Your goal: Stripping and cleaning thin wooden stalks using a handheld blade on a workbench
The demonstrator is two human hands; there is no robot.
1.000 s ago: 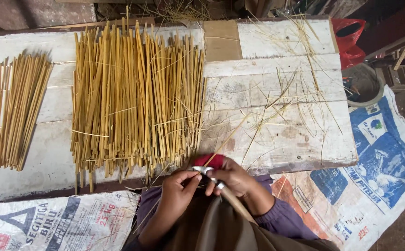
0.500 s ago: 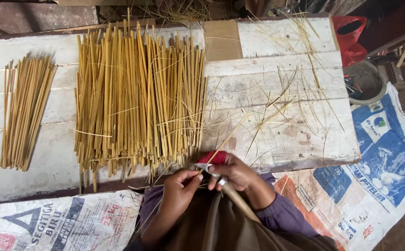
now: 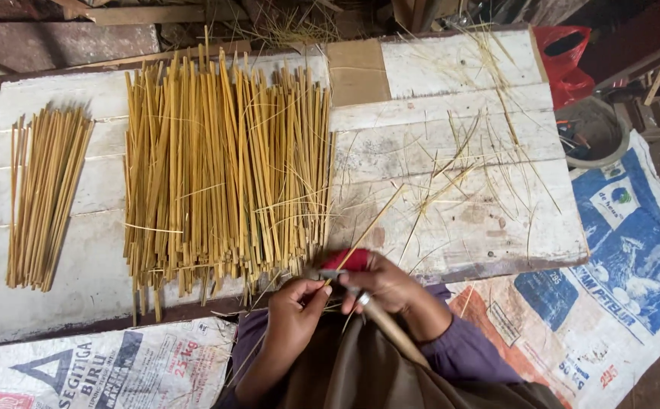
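Bamboo strip (image 3: 365,229), thin and pale yellow, is being pinched at its near end by the left hand (image 3: 297,305), w/ its far end slanting up and to the right over the white plank board (image 3: 451,83). Left fingers are being kept closed on the strip, thumb and fingertips pressed together just below the board's near edge. Right hand (image 3: 390,284) is being held clenched round a knife w/ a wooden handle (image 3: 390,331); the handle is pointing back toward the lap, and the blade end is lying between the two hands, touching the strip as far as can be told. Something red (image 3: 347,260) is being partly covered by the right hand; what it is cannot be told. Both hands are being kept close together, approx. at the board's near edge, just right of centre. A big pile of bamboo strips (image 3: 224,167) is lying on the board just beyond the left hand, strips running lengthwise away from the person. A smaller bundle (image 3: 46,197) is lying well apart at the left end. Loose thin shavings (image 3: 466,163) are scattered over the right part. Printed woven sacks (image 3: 618,250) are spread on the ground, and a red bag (image 3: 569,60) is sitting at upper right.
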